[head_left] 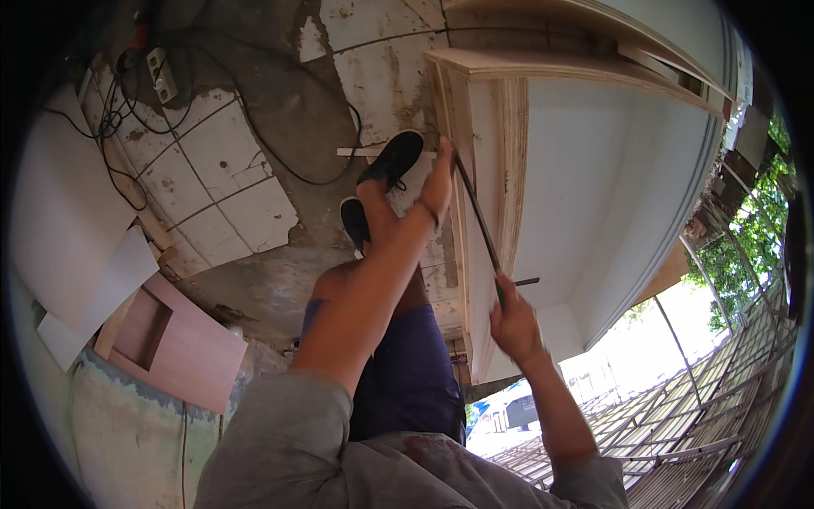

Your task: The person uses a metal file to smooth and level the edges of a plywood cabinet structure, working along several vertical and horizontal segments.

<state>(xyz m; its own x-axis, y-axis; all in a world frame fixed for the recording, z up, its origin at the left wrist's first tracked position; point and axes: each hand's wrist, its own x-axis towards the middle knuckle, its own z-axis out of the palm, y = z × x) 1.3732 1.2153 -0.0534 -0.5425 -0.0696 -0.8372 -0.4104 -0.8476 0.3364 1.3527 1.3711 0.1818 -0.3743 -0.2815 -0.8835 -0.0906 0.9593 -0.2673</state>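
Observation:
My right hand [514,327] is wrapped around the green handle of a long, thin, dark tool [478,211]. Its shaft slants up and left along the edge of a large plywood-edged cabinet [510,144]; I cannot make out whether it is a file or a saw seen edge-on. At the tool's far end is my left hand [436,184], its fingers seemingly closed on the tip, though partly hidden. A short dark bar [527,281] sticks out beside the right hand, against the cabinet's white panel [585,170].
Broken white tiles [212,170] and bare concrete make up the floor. A black cable [280,165] and a power strip [161,75] lie at the far left. My black shoes [398,159] stand beside the cabinet. Boards and a pinkish wooden panel [191,348] lean at the left.

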